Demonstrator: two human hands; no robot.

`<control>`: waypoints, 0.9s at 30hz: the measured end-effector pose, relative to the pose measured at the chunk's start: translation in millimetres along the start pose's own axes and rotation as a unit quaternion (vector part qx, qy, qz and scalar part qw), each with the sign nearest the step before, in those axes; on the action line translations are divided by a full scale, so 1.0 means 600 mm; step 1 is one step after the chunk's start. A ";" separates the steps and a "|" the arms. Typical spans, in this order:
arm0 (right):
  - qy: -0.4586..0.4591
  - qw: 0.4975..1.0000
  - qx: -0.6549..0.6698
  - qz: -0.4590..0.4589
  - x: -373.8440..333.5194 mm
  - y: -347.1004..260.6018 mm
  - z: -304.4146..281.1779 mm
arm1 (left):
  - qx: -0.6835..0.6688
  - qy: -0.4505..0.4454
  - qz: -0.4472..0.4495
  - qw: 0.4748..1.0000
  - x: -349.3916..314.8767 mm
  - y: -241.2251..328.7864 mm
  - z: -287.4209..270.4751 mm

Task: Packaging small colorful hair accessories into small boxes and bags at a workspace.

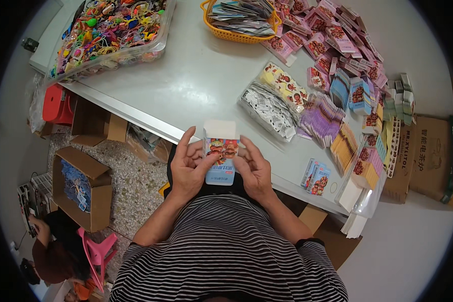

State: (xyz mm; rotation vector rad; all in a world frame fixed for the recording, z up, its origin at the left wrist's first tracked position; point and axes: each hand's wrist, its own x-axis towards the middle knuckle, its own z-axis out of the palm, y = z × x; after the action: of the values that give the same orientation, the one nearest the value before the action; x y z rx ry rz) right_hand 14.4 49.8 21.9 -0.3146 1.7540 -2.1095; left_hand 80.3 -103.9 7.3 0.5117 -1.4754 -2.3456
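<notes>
Close in front of my body, at the table's near edge, a small flat blue carton with cartoon figures is upright between both hands. Its white top flap stands up. My left hand grips the left side, thumb laid across the printed front. My right hand closes on the right edge, with the thumb near the lower front and fingers behind. Whether anything is inside the carton cannot be seen. Several similar blue packs lie on the table to the right.
Pink cartons heap at the far right, near fanned purple cards and a bag of black-and-white packets. A yellow basket and a clear bin of trinkets stand farther back. Lower left, a person sits by a cardboard box.
</notes>
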 end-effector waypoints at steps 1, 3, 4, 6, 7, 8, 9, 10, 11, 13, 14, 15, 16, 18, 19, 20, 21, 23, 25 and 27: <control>0.000 1.000 -0.001 0.000 0.001 -0.001 -0.005 | -0.001 -0.022 -0.004 1.000 -0.004 -0.002 -0.005; -0.090 0.995 -0.040 -0.010 0.003 0.003 -0.019 | 0.037 -0.056 -0.004 0.998 -0.015 -0.006 -0.021; -0.092 0.995 -0.038 -0.009 0.004 0.007 -0.018 | 0.039 -0.054 -0.004 0.998 -0.019 -0.009 -0.028; -0.097 0.993 -0.063 -0.030 0.003 0.013 -0.018 | 0.053 -0.099 -0.011 0.994 -0.023 -0.011 -0.034; -0.097 0.993 -0.063 -0.030 0.002 0.021 -0.022 | 0.036 -0.087 -0.017 0.995 -0.026 -0.011 -0.035; -0.110 0.990 -0.088 -0.030 0.001 0.028 -0.028 | 0.036 -0.085 -0.018 0.996 -0.028 -0.011 -0.038; -0.123 0.986 -0.112 -0.030 -0.001 0.033 -0.033 | 0.027 -0.101 -0.042 0.994 -0.031 -0.013 -0.046; -0.123 0.986 -0.111 -0.029 -0.005 0.036 -0.039 | 0.018 -0.116 -0.066 0.991 -0.035 -0.017 -0.055; -0.142 0.979 -0.143 -0.028 -0.007 0.031 -0.039 | 0.018 -0.114 -0.067 0.991 -0.041 -0.021 -0.065; -0.159 0.967 -0.188 -0.060 -0.006 0.025 -0.033 | 0.029 -0.136 -0.118 0.983 -0.052 -0.033 -0.084; -0.161 0.968 -0.187 -0.056 -0.005 0.022 -0.032 | 0.028 -0.133 -0.121 0.983 -0.056 -0.036 -0.089; -0.180 0.962 -0.201 -0.050 -0.005 0.020 -0.031 | 0.035 -0.130 -0.112 0.985 -0.059 -0.039 -0.093; -0.200 0.955 -0.215 -0.043 -0.005 0.021 -0.032 | 0.042 -0.126 -0.104 0.986 -0.062 -0.042 -0.097; -0.210 0.950 -0.221 -0.072 -0.003 0.027 -0.034 | 0.118 -0.120 -0.028 0.985 -0.055 -0.030 -0.093; -0.218 0.943 -0.227 -0.104 -0.004 0.029 -0.034 | 0.195 -0.124 0.045 0.972 -0.052 -0.025 -0.092; -0.220 0.944 -0.226 -0.100 -0.006 0.031 -0.034 | 0.270 -0.126 0.117 0.948 -0.054 -0.020 -0.090; -0.211 0.947 -0.211 -0.121 -0.008 0.032 -0.034 | 0.270 -0.123 0.113 0.948 -0.060 -0.015 -0.087; -0.205 0.949 -0.195 -0.138 -0.014 0.032 -0.031 | 0.283 -0.088 0.118 0.948 -0.072 -0.008 -0.077; -0.187 0.969 -0.123 -0.103 -0.022 0.027 -0.023 | 0.178 -0.041 0.064 0.981 -0.082 -0.005 -0.058; -0.158 0.985 -0.063 -0.012 -0.036 0.022 -0.021 | 0.079 -0.008 -0.044 0.996 -0.086 0.006 -0.056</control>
State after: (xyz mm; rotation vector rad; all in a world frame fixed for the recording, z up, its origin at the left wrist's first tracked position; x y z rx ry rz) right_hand 31.0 68.2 7.9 -0.6681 1.7009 -1.8454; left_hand 141.8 -109.1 3.8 0.6113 -1.6863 -2.3145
